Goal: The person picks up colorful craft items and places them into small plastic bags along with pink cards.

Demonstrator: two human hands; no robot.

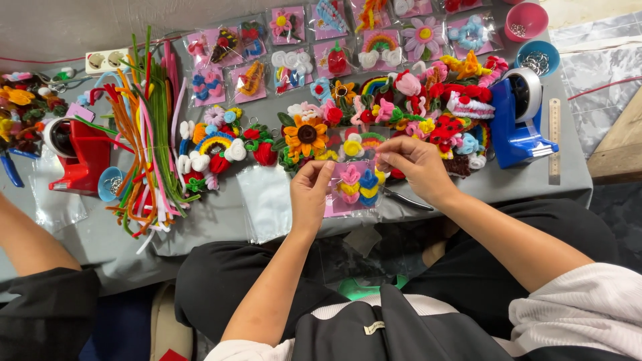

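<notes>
We hold a clear packet (353,184) of chenille flowers over the counter (221,214) edge: left hand (309,194) pinching its left side, right hand (414,164) pinching the top. It looks light, soft, crinkly and slippery; we'd grip the edges.

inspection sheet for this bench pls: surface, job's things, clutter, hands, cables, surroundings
Surface: grey cloth-covered table, crowded.
Job's things: clear packet with pink card and small pipe-cleaner flowers, held over the table's near edge.
Clutter: loose pipe cleaners, sunflower piece, bagged pieces on pink cards, blue tape dispenser, red tape dispenser, ruler, empty clear bags.
Hands: left hand grips the packet's left side; right hand pinches its top.
Cables: nothing seen.
Surroundings: another person's arm at left.
</notes>
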